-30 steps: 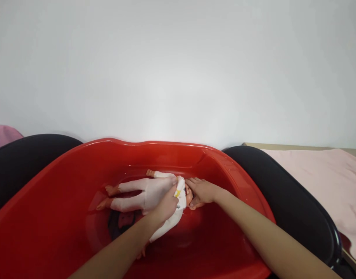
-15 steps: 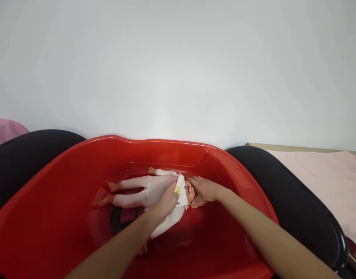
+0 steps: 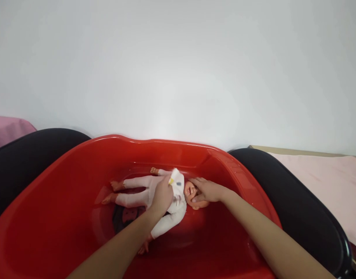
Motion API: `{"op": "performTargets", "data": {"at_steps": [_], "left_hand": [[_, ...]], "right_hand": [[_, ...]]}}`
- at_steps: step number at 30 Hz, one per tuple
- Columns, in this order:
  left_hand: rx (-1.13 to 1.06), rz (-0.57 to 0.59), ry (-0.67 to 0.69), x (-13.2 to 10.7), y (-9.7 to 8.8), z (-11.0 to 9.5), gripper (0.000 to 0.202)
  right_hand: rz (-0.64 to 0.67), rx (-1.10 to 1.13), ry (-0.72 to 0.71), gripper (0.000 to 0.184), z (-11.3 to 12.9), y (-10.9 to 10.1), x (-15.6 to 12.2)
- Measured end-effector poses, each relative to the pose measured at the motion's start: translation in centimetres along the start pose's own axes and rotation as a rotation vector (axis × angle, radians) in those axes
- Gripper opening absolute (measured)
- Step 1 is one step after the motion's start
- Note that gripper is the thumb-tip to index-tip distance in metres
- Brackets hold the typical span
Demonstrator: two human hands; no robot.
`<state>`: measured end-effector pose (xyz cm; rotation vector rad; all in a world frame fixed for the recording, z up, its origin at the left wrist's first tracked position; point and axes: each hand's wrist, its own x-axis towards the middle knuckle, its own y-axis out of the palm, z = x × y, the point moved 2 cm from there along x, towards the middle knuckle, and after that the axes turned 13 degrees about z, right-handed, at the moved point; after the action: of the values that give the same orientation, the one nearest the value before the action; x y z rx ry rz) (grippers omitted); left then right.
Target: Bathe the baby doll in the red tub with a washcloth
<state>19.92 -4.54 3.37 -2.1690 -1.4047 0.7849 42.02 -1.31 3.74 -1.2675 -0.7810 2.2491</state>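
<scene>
A baby doll (image 3: 134, 198) in white clothing lies on its back inside a red baby bathtub (image 3: 56, 209), its feet to the left and its head to the right. Over the doll's chest, my left hand (image 3: 163, 197) is closed on a small white cloth (image 3: 178, 186) with yellow and grey prints. My right hand (image 3: 209, 190) cups the top of the doll's head, fingers on the far side and thumb on the near side. My left hand and the cloth hide part of the doll's torso.
Black oval tubs or lids (image 3: 300, 205) flank the bathtub, another black one (image 3: 35, 159) being on the left. Pink cloth (image 3: 326, 182) covers a surface at the right, and more pink fabric (image 3: 11, 130) lies far left. A pale wall (image 3: 178, 69) rises behind.
My left hand has drawn back slightly left, from the doll's neck onto its chest, with the cloth. The cloth has come away from the doll's chin. My right hand stays at the head.
</scene>
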Motion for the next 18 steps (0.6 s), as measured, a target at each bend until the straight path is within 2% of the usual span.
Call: {"op": "performTargets", "data": {"at_steps": [2, 4, 7, 9, 11, 13, 18], "left_hand": [[-0.001, -0.108, 0.036, 0.6, -0.8, 0.4, 0.059], [0.077, -0.109, 0.143, 1.0, -0.8, 0.7, 0.066], [0.261, 0.103, 0.27, 1.3, 0.7, 1.7, 0.07], [0.348, 0.259, 0.283, 1.2, 1.7, 2.5, 0.067], [0.408, 0.349, 0.268, 0.9, 2.2, 3.2, 0.065], [0.492, 0.376, 0.227, 0.6, 2.1, 3.3, 0.066], [0.63, 0.355, 0.142, 0.4, 0.6, 2.9, 0.061]], "right_hand": [[-0.052, 0.067, -0.065, 0.087, -0.6, -0.2, 0.1], [-0.119, 0.095, -0.103, 0.083, -1.3, -0.4, 0.2], [-0.19, 0.1, -0.093, 0.083, -2.5, -0.6, 0.6], [-0.206, 0.104, -0.087, 0.086, -3.3, -0.6, 0.9], [-0.211, 0.121, -0.098, 0.089, -3.9, -0.5, 1.2], [-0.214, 0.15, -0.103, 0.091, -4.4, -0.5, 1.5], [-0.231, 0.215, -0.06, 0.09, -5.6, -0.6, 1.6]]}}
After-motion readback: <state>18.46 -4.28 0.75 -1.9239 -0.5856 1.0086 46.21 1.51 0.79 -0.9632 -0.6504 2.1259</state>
